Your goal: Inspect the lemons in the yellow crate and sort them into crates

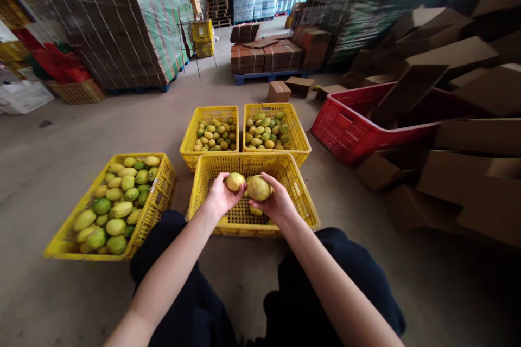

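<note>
My left hand [223, 195] is closed on a yellow lemon [235, 181], its fingers along the near side of the fruit. Beside it, my right hand [279, 200] grips a larger, yellow-green lemon [259, 188] between thumb and fingers. Both fruits are held close together above the front yellow crate [301, 195]. A few lemons [255, 211] lie low in that crate, partly hidden by my right hand. To my left, a tilted-looking yellow crate [140, 230] is full of yellow and green lemons [116, 209].
Behind the front crate stand two yellow crates [189, 135] [299, 138] holding smaller fruit. A red crate [345, 130] and a heap of cardboard boxes [468, 184] are on the right. Bundled flat cardboard [280, 57] rests on a blue pallet [264, 77] further back.
</note>
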`<state>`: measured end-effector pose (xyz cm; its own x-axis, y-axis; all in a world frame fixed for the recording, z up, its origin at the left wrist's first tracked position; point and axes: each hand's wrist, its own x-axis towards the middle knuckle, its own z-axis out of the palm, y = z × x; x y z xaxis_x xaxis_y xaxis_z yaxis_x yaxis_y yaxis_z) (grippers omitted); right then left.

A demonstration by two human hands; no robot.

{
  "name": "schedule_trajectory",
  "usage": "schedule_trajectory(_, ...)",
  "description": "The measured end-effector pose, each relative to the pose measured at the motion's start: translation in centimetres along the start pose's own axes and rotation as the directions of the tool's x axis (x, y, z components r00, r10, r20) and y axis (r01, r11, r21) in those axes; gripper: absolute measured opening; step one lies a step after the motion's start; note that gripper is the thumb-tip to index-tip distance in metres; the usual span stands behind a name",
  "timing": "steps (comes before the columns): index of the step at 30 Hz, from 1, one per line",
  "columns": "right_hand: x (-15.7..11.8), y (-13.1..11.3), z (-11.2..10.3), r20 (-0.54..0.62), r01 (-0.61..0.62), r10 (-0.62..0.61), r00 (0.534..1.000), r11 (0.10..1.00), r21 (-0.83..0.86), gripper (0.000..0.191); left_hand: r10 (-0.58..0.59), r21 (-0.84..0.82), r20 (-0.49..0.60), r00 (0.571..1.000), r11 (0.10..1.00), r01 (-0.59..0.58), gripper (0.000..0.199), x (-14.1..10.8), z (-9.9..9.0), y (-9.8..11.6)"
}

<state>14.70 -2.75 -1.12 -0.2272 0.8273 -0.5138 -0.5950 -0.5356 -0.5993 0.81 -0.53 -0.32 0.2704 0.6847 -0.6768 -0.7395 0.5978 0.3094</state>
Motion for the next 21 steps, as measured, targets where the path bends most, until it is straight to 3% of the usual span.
schedule_trajectory(21, -0.09, 0.0, 0.16, -0.037, 0.007, -0.006, 0.999, 1.0, 0.022, 0.023, 0.01, 0.028, 0.019, 1.0, 1.0, -0.01, 0.026, 0.11, -0.02, -0.02)
